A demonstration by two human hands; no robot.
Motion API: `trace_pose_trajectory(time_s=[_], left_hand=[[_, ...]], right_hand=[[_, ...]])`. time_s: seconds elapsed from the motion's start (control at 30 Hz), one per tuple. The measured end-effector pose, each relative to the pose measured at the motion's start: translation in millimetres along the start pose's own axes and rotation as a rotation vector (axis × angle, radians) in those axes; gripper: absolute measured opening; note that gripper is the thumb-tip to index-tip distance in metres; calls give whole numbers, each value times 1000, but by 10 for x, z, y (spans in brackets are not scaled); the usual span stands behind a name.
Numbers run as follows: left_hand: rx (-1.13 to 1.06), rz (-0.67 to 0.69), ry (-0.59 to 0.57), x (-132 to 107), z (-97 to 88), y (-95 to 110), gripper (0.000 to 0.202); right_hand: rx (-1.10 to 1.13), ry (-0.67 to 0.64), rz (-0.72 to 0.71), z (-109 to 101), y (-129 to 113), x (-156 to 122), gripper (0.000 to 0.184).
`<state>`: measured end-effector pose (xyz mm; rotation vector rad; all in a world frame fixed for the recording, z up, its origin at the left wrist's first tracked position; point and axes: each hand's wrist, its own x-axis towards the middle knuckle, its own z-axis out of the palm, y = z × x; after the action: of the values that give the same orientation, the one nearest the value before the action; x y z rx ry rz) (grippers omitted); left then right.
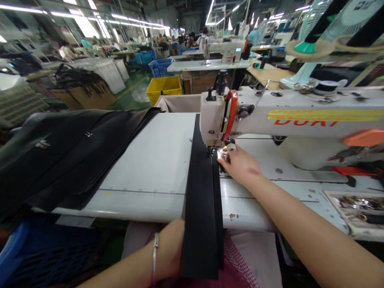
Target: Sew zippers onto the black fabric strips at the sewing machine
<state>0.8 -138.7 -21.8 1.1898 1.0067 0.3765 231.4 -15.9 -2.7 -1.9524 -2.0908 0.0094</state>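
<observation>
A long black leather-like strip, with layered edges on its right, runs under the presser foot of a white sewing machine and hangs over the table's front edge. My left hand, a bangle at its wrist, is against the strip's left side below that edge; its fingers are hidden behind the strip. Beside the presser foot lies my right hand, thumb and forefinger bent together at the strip's right edge. A pale band is on one finger. What lies between those fingertips is too small to tell.
Black panels are piled on the table's left side. A blue basket stands below them. At the right is a tray of small metal parts. Thread spools rise behind the machine. A yellow crate stands beyond the table.
</observation>
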Motion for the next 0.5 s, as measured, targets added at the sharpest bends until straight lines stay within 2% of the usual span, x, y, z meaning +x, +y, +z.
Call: trace_pose_trajectory(time_s=[0.07,0.1,0.13,0.17,0.2,0.23,0.3,0.33,0.4,0.5], left_hand=[[446,177,264,-1,-228,308,32],[696,314,366,39,-345,434,37],[906,459,408,110,-456,535,46],[1122,605,391,207,-556,609,54],[1296,728,301,324,-641,660,60],[1400,808,153,450,-710,691,65],[1496,864,-126,687,-806,712,73],[1509,866,-214,780,-835,709,76],[1504,863,-277,895,-866,694,80],[1485,872,-256,925,-872,663,81]], right_hand=[[54,-34,-150,-88,-18,-373,25],[118,-64,-285,-121,-24,-574,27],[173,-105,-396,-143,-27,-771,32],[211,-142,-485,-152,-26,-951,39],[226,-160,-551,-149,-23,-1107,44],[219,-165,-594,-135,-20,-1234,51],[158,-128,-655,-88,-17,-1394,60],[121,-95,-680,-62,-21,-1433,62],[60,-25,-707,-21,-43,-1454,58],[50,84,-700,2,-94,-1416,46]])
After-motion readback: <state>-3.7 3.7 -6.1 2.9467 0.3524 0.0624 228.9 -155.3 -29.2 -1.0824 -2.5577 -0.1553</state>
